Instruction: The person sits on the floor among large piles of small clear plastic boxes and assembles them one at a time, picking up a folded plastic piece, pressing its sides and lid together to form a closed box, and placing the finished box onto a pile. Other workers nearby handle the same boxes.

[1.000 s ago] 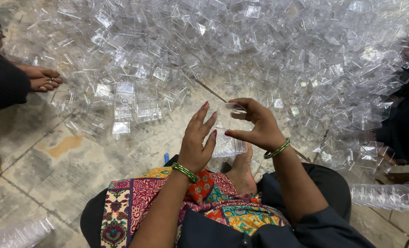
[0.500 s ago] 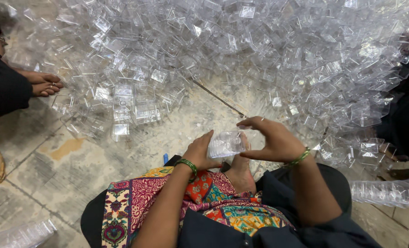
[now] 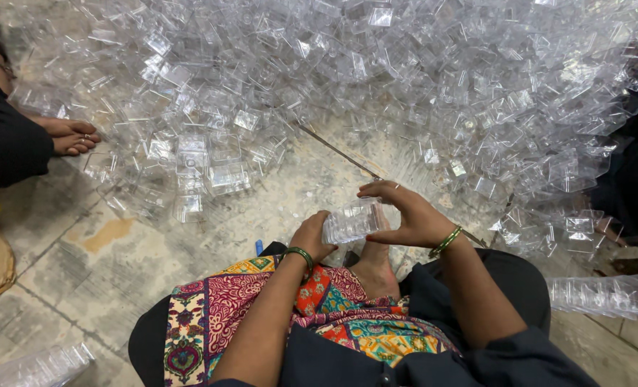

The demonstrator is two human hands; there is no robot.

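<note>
**A small clear box between my two hands**

I sit on a worn, speckled stone tile floor (image 3: 82, 244) with dark joints and a yellowish stain to my left. Across the floor ahead of me spreads a big heap of clear plastic boxes (image 3: 376, 79), jumbled at every angle, reaching from the far left to the right edge. A person's bare foot (image 3: 72, 136) rests at the left edge of the heap, below a dark trouser leg. My own bare foot (image 3: 375, 265) shows just beneath my hands, and a brightly patterned cloth (image 3: 262, 308) lies over my lap.

The clear plastic box (image 3: 351, 221) I hold is small, see-through and ribbed along its side, lying roughly level over my lap, in front of the heap. My left hand (image 3: 310, 238) is curled against its left end, and my right hand (image 3: 405, 215) arches over its top and right end with fingers bent, so the box is pinched between the two. Each wrist wears a green bangle.

A nested row of clear boxes (image 3: 606, 295) lies on the floor to my right, and another stack (image 3: 36, 365) sits at the lower left. I cannot tell whether any box holds anything.
</note>
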